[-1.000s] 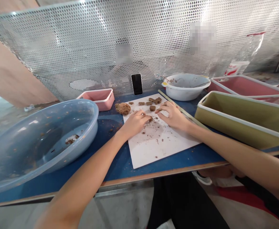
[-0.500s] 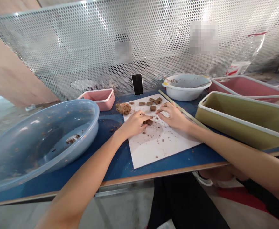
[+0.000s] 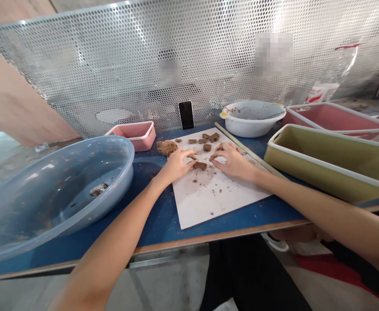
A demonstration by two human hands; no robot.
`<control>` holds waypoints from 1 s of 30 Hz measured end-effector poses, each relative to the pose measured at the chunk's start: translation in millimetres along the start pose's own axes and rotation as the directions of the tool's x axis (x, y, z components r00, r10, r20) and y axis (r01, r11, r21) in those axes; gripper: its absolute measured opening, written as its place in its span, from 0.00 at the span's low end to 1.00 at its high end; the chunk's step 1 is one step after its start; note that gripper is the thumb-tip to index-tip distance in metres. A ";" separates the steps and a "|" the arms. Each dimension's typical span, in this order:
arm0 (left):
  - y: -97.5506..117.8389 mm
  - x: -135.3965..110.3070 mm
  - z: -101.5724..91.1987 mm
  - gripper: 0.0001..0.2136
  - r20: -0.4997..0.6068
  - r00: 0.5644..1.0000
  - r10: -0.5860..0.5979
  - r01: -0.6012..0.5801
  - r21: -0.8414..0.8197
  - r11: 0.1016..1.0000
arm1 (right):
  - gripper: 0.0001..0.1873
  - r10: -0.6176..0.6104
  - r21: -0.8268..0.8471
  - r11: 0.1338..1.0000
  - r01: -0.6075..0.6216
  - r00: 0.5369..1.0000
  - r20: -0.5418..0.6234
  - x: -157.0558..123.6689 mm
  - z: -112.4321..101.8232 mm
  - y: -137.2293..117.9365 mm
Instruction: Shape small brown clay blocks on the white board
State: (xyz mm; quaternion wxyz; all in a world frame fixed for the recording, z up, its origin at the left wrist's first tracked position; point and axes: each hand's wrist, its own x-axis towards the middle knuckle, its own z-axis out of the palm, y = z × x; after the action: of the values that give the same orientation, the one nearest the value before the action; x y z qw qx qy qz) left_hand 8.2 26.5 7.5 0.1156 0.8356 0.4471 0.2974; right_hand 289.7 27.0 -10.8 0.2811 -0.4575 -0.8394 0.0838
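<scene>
Piece of brown paste (image 3: 200, 166), small, flat and rough, lies on the smooth white board (image 3: 221, 198) with its long axis left to right, just beside the fingertips of the left hand (image 3: 175, 164) and a little further from the right hand (image 3: 234, 160). The left hand is loosely curled and grasps nothing. The right hand's fingers are bent down onto the board, and I cannot tell whether they pinch a crumb.

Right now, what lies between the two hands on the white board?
In the head view, one small brown lump lies on the white board between the left hand and the right hand.
</scene>
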 end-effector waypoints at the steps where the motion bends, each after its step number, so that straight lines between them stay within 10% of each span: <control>1: 1.4 0.0 0.2 0.17 -0.001 1.000 -0.024 0.024 -0.015 1.000 | 0.12 0.003 -0.003 1.000 -0.003 1.000 0.006 -0.2 2.0 -0.9; 30: -4.9 2.1 20.0 0.23 0.155 0.988 0.007 -0.001 -0.042 0.999 | 0.11 -0.006 -0.053 0.999 0.008 1.000 0.030 1.1 9.4 -8.2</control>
State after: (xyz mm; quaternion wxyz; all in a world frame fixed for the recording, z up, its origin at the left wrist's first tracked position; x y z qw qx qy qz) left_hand 17.8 32.5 -9.8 0.1666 0.8545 0.4288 0.2411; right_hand 278.2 24.4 -14.9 0.2566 -0.4607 -0.8470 0.0672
